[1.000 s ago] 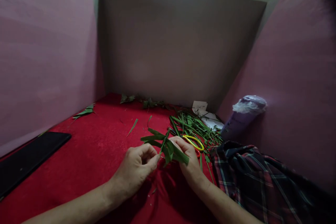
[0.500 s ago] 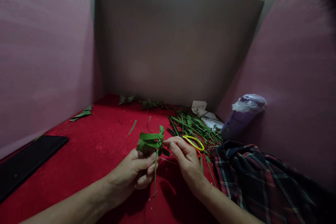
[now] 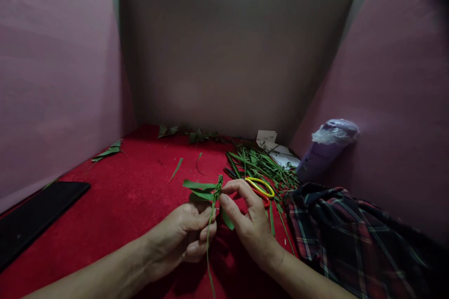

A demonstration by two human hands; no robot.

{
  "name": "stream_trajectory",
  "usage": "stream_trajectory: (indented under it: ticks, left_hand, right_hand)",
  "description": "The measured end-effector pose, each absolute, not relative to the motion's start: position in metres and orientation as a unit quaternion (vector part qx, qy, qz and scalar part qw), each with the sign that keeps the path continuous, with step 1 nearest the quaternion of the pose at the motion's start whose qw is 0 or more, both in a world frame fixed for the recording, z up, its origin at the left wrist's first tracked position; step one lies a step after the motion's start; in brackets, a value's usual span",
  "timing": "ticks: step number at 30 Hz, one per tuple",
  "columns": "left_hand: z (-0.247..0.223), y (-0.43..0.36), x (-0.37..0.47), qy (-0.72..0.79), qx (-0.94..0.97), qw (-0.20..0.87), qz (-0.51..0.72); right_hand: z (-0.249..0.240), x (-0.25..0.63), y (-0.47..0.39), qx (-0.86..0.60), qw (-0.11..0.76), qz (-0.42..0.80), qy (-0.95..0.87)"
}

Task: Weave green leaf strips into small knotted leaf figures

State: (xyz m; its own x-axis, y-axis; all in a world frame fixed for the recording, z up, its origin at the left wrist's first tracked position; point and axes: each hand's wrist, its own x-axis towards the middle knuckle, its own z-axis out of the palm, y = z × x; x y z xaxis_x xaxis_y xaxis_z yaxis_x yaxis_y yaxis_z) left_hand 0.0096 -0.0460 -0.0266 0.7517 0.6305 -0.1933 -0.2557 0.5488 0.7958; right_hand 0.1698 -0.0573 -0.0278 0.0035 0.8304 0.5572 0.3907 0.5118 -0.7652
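Leaf piece [image 3: 214, 193] turned since a second ago; left hand [image 3: 194, 224] now pinches below the blades, strand [image 3: 208, 250] hanging. Right hand [image 3: 247, 217] pinches its plaited side, likely tightening. Held over cloth [image 3: 133, 205], away from far edge.

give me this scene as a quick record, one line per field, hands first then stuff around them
left hand: pinching a green leaf piece, long strip trailing below
right hand: thumb and forefinger at the piece's right side; grip unclear
surface: red cloth
near right hand: scissors with yellow and red handles
beyond scissors: pile of green leaves
far left: black flat object
right side: plaid fabric
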Motion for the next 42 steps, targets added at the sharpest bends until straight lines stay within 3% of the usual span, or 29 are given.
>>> stream_trajectory:
  ticks: [21, 42]
  left_hand:
    - [-0.0278, -0.0487, 0.0132, 0.285, 0.431, 0.809, 0.282]
    - [-0.0264, -0.0448, 0.0089, 0.234, 0.407, 0.852, 0.233]
  right_hand:
    - [-0.0281, 0.1668, -0.0599, -0.417, 0.547, 0.177, -0.704]
    - [-0.0305, 0.1674, -0.06, -0.436, 0.544, 0.14, -0.703]
